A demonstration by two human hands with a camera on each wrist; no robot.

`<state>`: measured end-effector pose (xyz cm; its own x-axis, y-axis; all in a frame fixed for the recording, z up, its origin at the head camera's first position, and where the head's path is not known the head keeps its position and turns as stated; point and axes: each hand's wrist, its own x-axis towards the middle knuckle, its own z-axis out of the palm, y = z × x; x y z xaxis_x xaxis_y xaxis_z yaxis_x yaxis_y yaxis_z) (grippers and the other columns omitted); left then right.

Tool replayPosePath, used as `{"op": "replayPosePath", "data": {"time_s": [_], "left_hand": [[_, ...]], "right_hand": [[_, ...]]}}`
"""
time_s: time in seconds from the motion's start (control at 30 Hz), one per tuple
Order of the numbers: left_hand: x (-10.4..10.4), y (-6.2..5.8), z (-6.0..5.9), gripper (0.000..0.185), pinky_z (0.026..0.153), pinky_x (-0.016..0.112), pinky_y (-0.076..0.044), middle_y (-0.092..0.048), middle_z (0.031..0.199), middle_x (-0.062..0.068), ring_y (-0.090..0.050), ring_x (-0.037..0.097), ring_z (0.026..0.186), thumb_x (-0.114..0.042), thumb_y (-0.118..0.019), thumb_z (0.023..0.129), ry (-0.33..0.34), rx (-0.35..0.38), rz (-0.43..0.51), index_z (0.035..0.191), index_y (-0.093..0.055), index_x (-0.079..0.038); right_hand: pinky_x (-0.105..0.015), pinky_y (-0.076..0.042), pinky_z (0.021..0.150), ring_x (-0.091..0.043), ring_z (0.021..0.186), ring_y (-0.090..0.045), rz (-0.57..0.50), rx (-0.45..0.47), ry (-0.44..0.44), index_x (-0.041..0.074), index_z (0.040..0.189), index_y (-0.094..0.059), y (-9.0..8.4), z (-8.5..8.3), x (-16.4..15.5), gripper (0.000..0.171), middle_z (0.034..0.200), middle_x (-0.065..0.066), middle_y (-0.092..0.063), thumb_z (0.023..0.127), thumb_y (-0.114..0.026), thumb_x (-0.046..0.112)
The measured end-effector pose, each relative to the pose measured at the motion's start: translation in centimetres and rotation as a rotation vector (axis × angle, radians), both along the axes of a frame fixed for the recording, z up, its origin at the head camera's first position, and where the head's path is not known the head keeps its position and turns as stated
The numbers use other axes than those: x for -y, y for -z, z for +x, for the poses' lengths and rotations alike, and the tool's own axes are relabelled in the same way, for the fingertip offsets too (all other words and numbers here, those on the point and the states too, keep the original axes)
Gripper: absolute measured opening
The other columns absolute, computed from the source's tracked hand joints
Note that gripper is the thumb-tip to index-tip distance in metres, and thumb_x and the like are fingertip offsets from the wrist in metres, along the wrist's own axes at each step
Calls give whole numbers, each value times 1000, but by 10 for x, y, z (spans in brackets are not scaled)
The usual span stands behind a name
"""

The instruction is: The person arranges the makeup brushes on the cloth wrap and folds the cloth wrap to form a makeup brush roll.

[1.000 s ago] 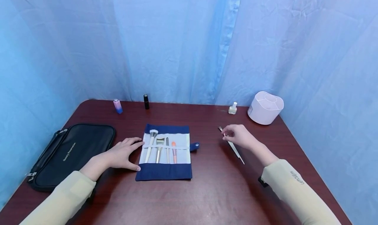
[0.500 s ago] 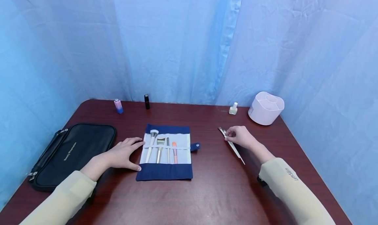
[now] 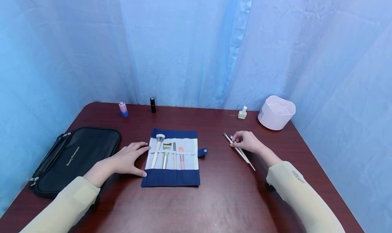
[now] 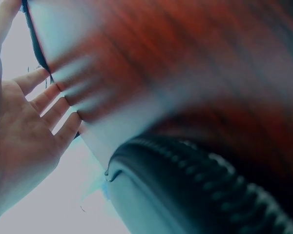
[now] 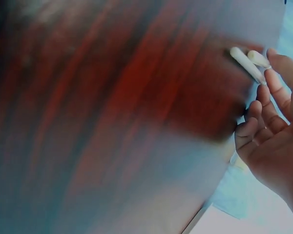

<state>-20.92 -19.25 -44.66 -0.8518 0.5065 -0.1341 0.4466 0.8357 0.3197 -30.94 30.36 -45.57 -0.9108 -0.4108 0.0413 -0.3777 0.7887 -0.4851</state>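
Note:
My left hand (image 3: 130, 159) lies with spread fingers at the left edge of an unrolled navy and white brush roll (image 3: 170, 178); thumb and fingertips touch its edge. Under the roll's strap sit several makeup brushes, among them a white-handled one (image 3: 155, 157) and a pink one (image 3: 181, 158). To the right, my right hand (image 3: 248, 142) pinches a slim pale-handled makeup brush (image 3: 240, 152) between thumb and finger, close over the table. A second pale brush (image 3: 251, 165) lies alongside, partly hidden by the fingers. Both handle ends (image 5: 244, 62) show in the right wrist view.
At left lies a black zipped case (image 3: 82, 158), beside my left forearm. Along the back stand a pink-blue bottle (image 3: 123, 109), a black lipstick tube (image 3: 152, 105), a nail polish bottle (image 3: 242, 113) and a white divided holder (image 3: 275, 114). Blue curtains (image 3: 183, 49) enclose the dark red table (image 3: 183, 209).
My right hand has closed its fingertips on the slim brush and shifted slightly left. That brush's bristle end has swung left, away from the second brush. The left hand stays in place.

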Motion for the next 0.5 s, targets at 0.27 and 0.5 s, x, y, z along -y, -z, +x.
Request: {"op": "replayPosePath", "data": {"time_s": [0.27,0.5], "left_hand": [[1,0,0,99,103,62,-28,-31,149,16,-31,38,132,-62,-72,70,7,-9,5,146,-35,-11],[1,1,0,99,103,62,-28,-31,149,16,-31,37,132,-62,-72,70,9,-8,11,146,-35,-11]], "right_hand": [[-27,-41,62,-12,69,-51,28,18,29,18,74,-65,-2,4,7,14,75,3,-57,77,-77,26],[-26,-42,66,-11,72,-52,24,-7,4,17,71,-67,-1,3,8,10,78,2,-58,76,-76,19]]}}
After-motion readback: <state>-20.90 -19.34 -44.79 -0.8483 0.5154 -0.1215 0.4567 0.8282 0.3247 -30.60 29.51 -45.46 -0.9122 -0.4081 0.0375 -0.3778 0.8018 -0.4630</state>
